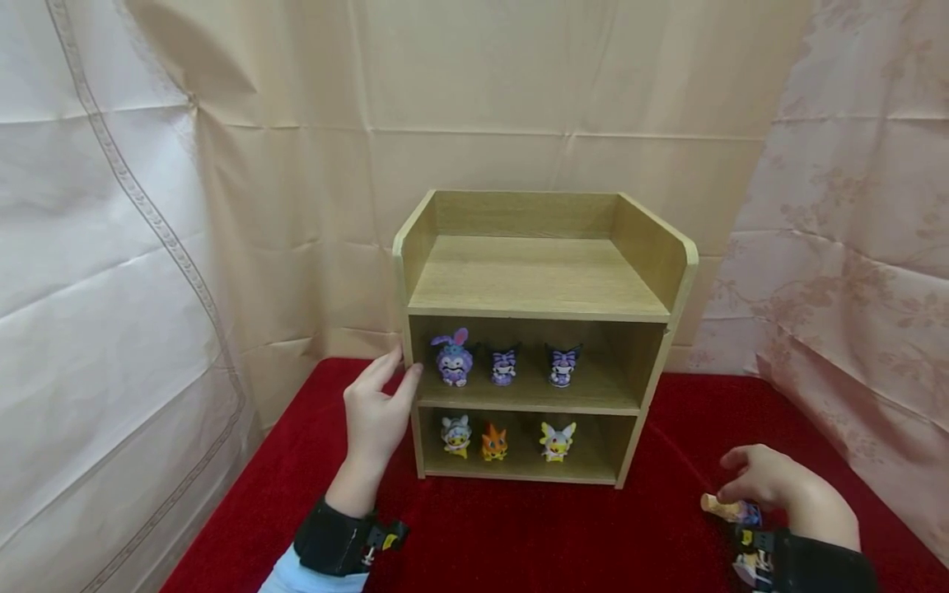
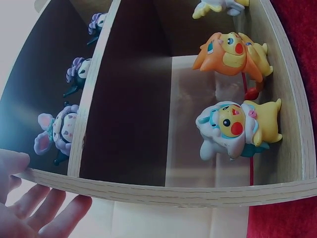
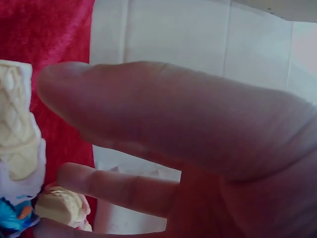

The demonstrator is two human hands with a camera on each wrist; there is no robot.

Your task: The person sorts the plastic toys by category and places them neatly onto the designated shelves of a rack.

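Note:
A small wooden shelf [image 1: 534, 315] stands on the red cloth. My left hand [image 1: 380, 408] holds its left side panel [image 2: 148, 194], the thumb at the front edge and the fingers along the outside. On the middle level are a purple rabbit-eared figurine [image 1: 454, 362] and two dark-eared purple figurines [image 1: 503, 367]. Below stand a white-hooded yellow figurine [image 2: 233, 130], an orange-hooded one [image 2: 233, 54] and a pale-eared one [image 1: 557, 442]. My right hand [image 1: 771, 479], fingers loosely bent, hovers over a figurine with a tan waffle-cone end [image 3: 16, 119]; a gap shows between thumb and cone.
Another small tan-based figurine [image 3: 62, 206] lies beside the cone one, partly hidden by the right hand. The top level [image 1: 519, 272] of the shelf has raised sides. Beige curtains [image 1: 519, 99] hang behind, with pale curtains on both sides of the red cloth [image 1: 511, 535].

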